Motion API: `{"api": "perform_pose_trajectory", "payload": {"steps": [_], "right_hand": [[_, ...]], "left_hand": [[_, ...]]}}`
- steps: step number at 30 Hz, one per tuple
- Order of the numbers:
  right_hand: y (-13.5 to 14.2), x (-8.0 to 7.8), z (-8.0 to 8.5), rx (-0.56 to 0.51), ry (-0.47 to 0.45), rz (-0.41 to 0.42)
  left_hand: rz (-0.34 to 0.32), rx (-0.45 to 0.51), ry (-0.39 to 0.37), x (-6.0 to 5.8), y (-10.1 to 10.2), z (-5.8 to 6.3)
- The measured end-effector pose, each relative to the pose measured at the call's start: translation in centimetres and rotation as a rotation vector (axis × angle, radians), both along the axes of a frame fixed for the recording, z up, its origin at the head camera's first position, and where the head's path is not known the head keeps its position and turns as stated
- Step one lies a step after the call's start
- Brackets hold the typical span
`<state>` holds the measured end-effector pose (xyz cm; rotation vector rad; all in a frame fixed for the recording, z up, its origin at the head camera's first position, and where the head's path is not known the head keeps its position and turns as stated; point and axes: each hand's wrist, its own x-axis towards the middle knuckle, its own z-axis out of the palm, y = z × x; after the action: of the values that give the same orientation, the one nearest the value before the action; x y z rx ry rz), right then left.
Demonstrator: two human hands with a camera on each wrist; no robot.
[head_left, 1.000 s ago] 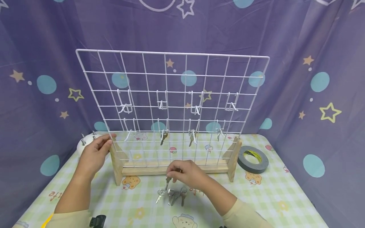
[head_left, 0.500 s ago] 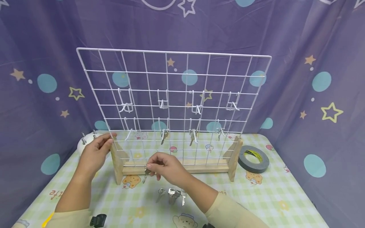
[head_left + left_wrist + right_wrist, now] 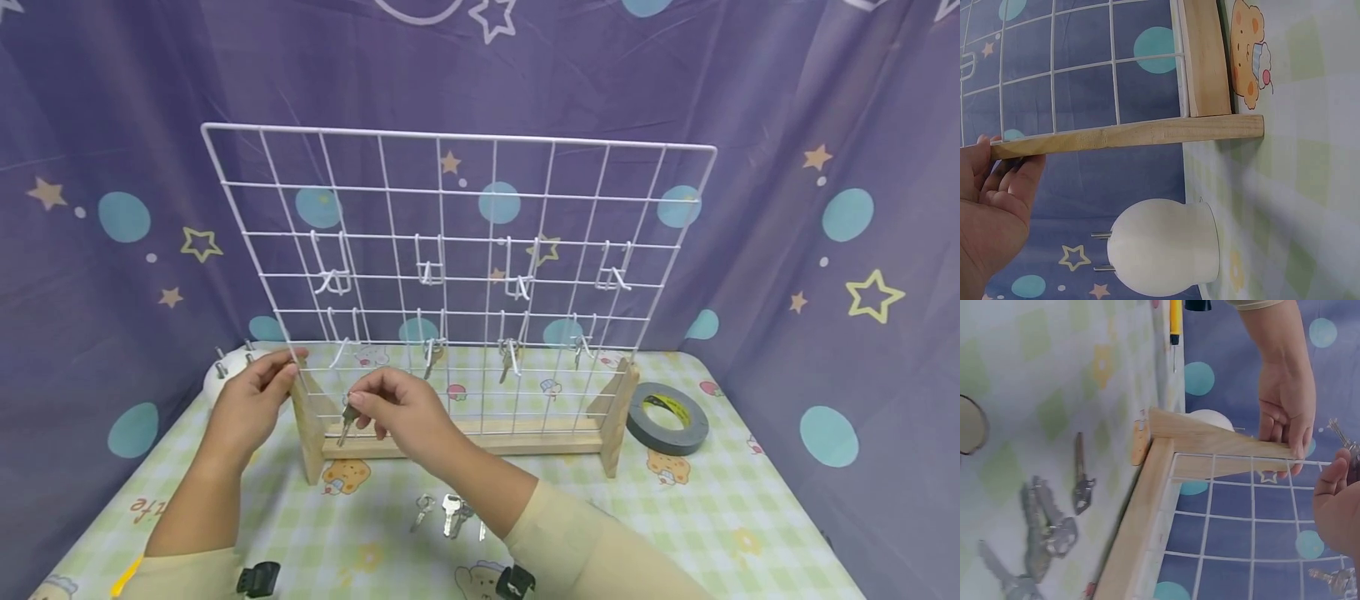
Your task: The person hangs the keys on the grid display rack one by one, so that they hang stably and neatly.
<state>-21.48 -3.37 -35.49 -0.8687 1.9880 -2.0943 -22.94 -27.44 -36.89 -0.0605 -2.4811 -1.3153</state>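
Pointing blade-down, pinched key (image 3: 348, 420), long axis steep, slightly tilted

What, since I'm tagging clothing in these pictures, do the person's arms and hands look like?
The left sleeve and right sleeve are pale yellow and stop partway down the forearms. A black device shows beside each. The left hand and right hand are ungloved, without visible rings.

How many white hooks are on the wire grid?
8: four upper hooks spread left to right across the wire grid, and four lower hooks, one roughly under each. None looks hidden.
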Motion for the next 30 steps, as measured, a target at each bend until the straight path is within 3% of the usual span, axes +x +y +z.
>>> {"api": "perform_pose_trajectory", "payload": {"steps": [11, 18, 30], "right_hand": [[-1.8, -0.8, 2.4, -0.091, 0.029, -0.021], [-2.4, -1.1, 2.8, -0.049, 0.004, -0.076], [-2.4, -2.4, 2.0, 0.080, 0.010, -0.189]], "left_hand": [[0.001, -0.013, -0.008, 0.0, -0.2, 0.1], [0.005, -0.012, -0.007, 0.1, -0.1, 0.1], [-0.006, -0.024, 0.007, 0.1, 0.0, 0.2]]}}
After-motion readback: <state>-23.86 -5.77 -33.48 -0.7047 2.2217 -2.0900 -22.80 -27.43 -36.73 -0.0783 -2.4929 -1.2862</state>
